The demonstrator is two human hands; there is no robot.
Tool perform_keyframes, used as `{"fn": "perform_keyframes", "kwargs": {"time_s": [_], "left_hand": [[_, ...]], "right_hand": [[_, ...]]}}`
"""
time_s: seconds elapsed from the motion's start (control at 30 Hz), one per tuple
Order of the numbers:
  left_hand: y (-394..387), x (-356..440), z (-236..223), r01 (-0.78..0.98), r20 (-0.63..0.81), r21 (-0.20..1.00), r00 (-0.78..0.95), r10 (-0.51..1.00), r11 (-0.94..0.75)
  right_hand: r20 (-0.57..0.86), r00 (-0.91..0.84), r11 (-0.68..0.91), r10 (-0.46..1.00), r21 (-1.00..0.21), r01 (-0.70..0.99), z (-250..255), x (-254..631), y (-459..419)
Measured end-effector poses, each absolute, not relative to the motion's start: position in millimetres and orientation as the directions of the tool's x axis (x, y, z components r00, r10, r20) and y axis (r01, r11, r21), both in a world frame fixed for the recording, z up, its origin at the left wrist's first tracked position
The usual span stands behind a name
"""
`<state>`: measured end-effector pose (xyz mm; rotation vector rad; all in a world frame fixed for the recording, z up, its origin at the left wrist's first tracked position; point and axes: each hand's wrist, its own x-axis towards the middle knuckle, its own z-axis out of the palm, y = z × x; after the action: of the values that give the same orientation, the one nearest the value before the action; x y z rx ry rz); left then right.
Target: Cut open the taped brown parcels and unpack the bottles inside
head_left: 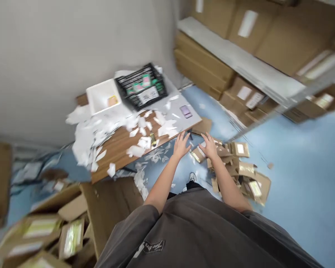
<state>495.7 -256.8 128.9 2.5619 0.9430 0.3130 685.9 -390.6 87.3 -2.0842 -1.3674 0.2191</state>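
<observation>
My left hand (181, 145) hovers by the table's near edge with its fingers spread and nothing in it. My right hand (209, 146) is a short way to the right, also empty with fingers apart. Below and beyond it lies a heap of small cardboard boxes (247, 169) on the floor. On the wooden table (114, 149) are torn white paper scraps (136, 150) and a small dark yellowish item (153, 139). A purple phone-like object (186, 111) rests near the table's right end.
At the table's back stand a white bin (102, 95) and a black crate (143, 87) with green and pink packages. A large carton (111, 197) of boxes is at lower left. Metal shelving (240, 63) with cartons stands at right. Paper scraps litter the blue floor (304, 178).
</observation>
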Motion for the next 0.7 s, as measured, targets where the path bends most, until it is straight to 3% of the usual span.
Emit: {"fn": "perform_keyframes", "kwargs": {"time_s": [0.17,0.33,0.53,0.7], "left_hand": [[-223.9,310.1,133.1,0.786,0.113,0.448,0.423,0.899,-0.426],[-251.0,98.0,131.9,0.88,0.075,0.473,0.006,0.997,-0.041],[-349.7,-136.7,125.3,0.783,0.0,0.501,-0.425,0.905,0.368],[-440.0,-261.9,112.2,0.609,-0.056,0.493,-0.69,0.721,0.621]], "right_hand": [[0.216,0.027,0.097,0.976,-0.543,0.834,97.1,552.7,-267.2],[0.186,-0.337,0.383,0.923,-0.531,0.756,107.0,355.7,-195.1],[0.141,-0.674,0.625,0.726,-0.545,0.559,113.7,96.6,-187.3],[0.104,-0.875,0.773,0.472,-0.526,0.355,113.2,-85.7,-216.1]]}}
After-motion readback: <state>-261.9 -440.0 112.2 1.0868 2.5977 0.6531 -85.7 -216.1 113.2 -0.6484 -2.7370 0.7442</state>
